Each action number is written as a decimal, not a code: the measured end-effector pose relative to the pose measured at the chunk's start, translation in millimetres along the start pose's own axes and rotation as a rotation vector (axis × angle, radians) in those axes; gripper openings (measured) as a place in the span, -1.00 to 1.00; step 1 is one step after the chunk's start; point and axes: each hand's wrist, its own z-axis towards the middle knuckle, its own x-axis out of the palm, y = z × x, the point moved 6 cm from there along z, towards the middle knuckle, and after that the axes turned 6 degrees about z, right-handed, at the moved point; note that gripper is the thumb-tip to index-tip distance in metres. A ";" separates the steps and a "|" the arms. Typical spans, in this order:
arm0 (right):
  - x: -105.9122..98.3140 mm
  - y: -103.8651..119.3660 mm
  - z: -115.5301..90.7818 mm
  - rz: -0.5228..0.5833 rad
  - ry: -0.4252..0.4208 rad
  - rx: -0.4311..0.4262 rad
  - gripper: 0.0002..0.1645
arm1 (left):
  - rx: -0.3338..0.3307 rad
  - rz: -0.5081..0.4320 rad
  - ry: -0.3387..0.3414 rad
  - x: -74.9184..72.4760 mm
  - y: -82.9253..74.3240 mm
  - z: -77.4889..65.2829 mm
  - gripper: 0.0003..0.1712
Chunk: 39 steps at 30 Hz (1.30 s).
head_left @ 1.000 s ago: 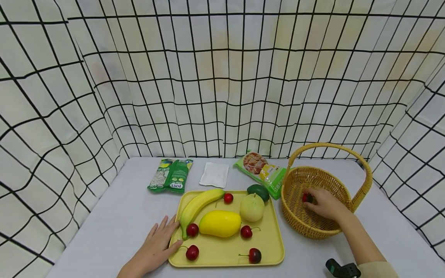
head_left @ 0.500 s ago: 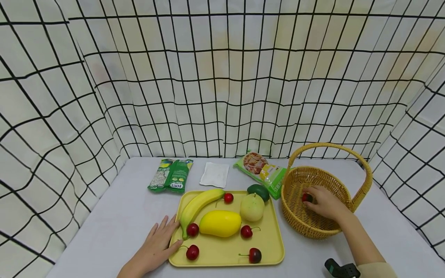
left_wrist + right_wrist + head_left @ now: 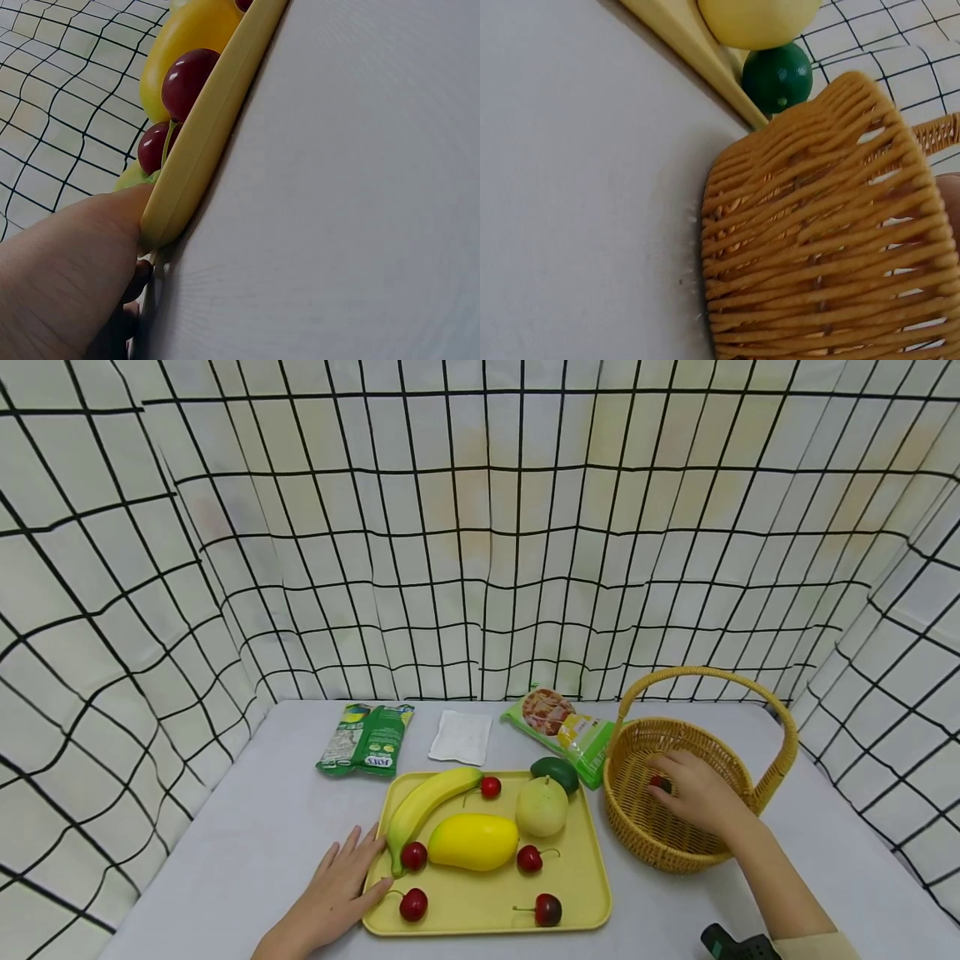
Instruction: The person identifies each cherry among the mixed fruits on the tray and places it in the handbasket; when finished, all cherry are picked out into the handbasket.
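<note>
Staged set-up, lab-like

Black-gridded white backdrop (image 3: 480,552) stands beyond the left grip (image 3: 322,889) and right grip (image 3: 701,793), closing in either side — more recording set than kitchen. White cloth covers the worktop (image 3: 240,827) — beside the left grip it lies bare.

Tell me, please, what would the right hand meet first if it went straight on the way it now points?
Past the cherry at its fingers, the right hand would probably meet the left inner wall of the basket; how low the hand sits is hard to judge.
</note>
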 end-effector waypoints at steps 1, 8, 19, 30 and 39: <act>-2.2 3.8 1.2 -0.006 -0.008 -0.012 -0.57 | 0.002 -0.002 0.000 -0.4 -0.2 -0.2 -0.09; -14.2 29.1 9.4 -0.023 -0.035 -0.071 -0.61 | 0.011 -0.009 -0.002 -1.3 0.3 -0.3 -0.10; -25.1 70.4 25.1 -0.039 -0.045 -0.195 -0.58 | 0.025 -0.014 -0.015 -2.1 -0.6 -0.8 -0.11; -26.7 102.5 41.0 -0.041 -0.041 -0.312 -0.56 | 0.022 -0.002 -0.018 -2.4 -0.8 -0.1 -0.12; -21.0 126.8 51.7 -0.034 -0.057 -0.418 -0.56 | 0.025 -0.013 -0.021 -2.2 -1.6 -1.3 -0.12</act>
